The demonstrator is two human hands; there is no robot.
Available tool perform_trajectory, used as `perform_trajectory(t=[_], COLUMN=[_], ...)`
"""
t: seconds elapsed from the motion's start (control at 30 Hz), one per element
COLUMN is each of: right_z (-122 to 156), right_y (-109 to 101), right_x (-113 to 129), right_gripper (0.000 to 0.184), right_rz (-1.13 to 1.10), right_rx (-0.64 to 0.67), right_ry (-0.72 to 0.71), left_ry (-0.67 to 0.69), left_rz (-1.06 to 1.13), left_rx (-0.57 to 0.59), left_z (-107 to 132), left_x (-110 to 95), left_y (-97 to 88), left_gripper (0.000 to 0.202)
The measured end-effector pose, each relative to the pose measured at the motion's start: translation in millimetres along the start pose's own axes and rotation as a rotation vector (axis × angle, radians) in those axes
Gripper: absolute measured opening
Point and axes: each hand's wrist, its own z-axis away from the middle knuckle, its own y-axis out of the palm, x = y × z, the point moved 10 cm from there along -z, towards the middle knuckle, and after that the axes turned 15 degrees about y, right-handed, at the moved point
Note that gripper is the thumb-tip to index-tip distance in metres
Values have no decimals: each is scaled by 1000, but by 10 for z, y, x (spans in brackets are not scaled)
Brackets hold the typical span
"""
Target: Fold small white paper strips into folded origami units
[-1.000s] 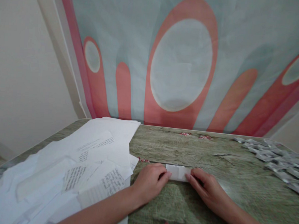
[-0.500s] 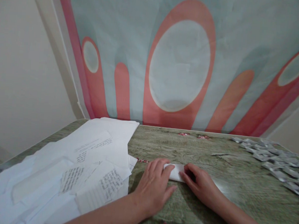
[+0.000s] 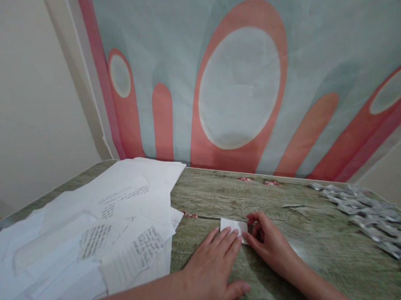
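A small folded white paper (image 3: pixel 230 225) lies on the wood-patterned table (image 3: pixel 284 227). My left hand (image 3: pixel 215 264) rests flat on the table just in front of it, fingers stretched out, fingertips touching the paper's near edge. My right hand (image 3: pixel 266 242) sits at the paper's right end, fingers curled and pinching that end against the table.
A spread of loose white sheets (image 3: pixel 90 234), some with handwriting, covers the table's left side. Several small grey folded pieces (image 3: pixel 369 212) lie at the far right. A patterned red and pale blue cloth (image 3: pixel 238 80) hangs behind the table's back edge.
My left hand has slid back toward me off the paper and flattened out. The paper now looks shorter, and my right hand has closed in on its right end.
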Motion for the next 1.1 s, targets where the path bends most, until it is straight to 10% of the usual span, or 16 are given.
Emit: perform_trajectory(t=[1.1], right_z=[-50], right_y=[40], right_x=[90], right_gripper=[10], right_rz=[72], right_rx=[95], right_ry=[-108], left_ry=[-34], left_rz=[33], left_rx=[-19], left_z=[8], left_x=[31], left_y=[9], left_gripper=[69])
